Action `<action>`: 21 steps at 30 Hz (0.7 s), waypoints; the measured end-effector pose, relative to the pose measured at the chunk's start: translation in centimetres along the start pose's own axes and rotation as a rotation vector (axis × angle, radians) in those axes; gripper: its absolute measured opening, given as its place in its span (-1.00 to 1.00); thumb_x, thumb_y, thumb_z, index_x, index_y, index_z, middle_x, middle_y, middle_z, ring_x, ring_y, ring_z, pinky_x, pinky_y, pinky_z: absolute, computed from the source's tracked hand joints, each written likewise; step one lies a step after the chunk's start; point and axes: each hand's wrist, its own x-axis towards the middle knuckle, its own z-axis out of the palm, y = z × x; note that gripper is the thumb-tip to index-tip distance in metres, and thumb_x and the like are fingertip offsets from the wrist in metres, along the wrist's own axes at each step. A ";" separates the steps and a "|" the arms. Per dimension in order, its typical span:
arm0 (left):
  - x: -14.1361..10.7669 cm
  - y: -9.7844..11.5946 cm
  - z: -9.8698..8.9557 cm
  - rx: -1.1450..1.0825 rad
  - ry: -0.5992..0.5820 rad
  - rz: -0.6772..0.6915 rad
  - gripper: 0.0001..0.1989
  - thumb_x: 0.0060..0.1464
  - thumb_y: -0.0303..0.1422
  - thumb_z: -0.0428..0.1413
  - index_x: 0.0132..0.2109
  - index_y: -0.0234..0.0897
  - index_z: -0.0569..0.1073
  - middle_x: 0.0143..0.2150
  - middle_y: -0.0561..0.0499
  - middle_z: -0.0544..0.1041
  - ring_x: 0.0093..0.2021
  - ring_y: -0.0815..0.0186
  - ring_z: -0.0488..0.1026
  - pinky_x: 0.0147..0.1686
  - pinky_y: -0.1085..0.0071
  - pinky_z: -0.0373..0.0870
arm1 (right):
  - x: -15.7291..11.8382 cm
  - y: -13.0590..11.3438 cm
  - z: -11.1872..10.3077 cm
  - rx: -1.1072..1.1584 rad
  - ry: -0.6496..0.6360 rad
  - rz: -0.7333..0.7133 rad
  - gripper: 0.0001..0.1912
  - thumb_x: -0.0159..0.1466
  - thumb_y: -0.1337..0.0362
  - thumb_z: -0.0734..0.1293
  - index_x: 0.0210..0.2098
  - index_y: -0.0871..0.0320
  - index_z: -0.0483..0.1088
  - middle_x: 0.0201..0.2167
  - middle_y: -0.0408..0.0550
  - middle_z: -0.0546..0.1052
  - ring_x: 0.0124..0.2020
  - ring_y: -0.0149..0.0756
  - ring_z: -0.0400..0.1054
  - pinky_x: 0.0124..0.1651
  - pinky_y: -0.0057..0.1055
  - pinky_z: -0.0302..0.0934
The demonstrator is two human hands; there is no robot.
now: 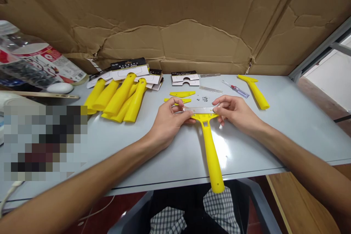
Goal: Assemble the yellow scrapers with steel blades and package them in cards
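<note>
A yellow scraper handle (211, 150) points toward me, its lower end reaching past the table edge. Across its wide head lies a flat metal blade (202, 110). My left hand (168, 120) pinches the left end of the blade and head between thumb and fingers. At the opposite end, my right hand (238, 112) grips the blade and head the same way. Just beyond the hands are a small pile of screws (204, 99) and two yellow cover strips, one farther back (182, 94) and one partly behind my left fingers (179, 101).
Spare blades (210, 90), a clear-handled screwdriver (238, 90) and another yellow handle (259, 94) lie back right. Folded cards (185, 79) sit mid-back. Several carded yellow handles (117, 98) are piled left, near a large bottle (46, 56). Cardboard (175, 14) walls the back.
</note>
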 end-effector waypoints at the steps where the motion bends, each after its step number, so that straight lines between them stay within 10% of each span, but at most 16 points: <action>1: 0.0 0.0 0.0 0.006 0.003 0.016 -0.64 0.04 -0.50 0.37 -0.22 -0.21 0.31 -0.28 0.07 0.59 -0.42 0.27 0.68 -0.37 0.39 0.60 | 0.0 0.0 0.0 0.017 -0.015 0.022 -0.77 0.31 0.14 0.53 -0.14 0.09 0.49 -0.51 -0.15 0.57 -0.54 -0.32 0.42 -0.37 -0.26 0.39; 21: 0.2 -0.1 0.0 0.006 0.009 0.024 -0.60 0.00 -0.48 0.38 -0.21 -0.19 0.28 -0.30 0.10 0.55 -0.43 0.31 0.65 -0.39 0.41 0.56 | 0.2 0.3 -0.3 0.149 -0.086 0.163 -0.67 0.22 0.16 0.58 -0.11 0.15 0.54 -0.42 0.04 0.67 -0.43 -0.22 0.56 -0.31 -0.24 0.45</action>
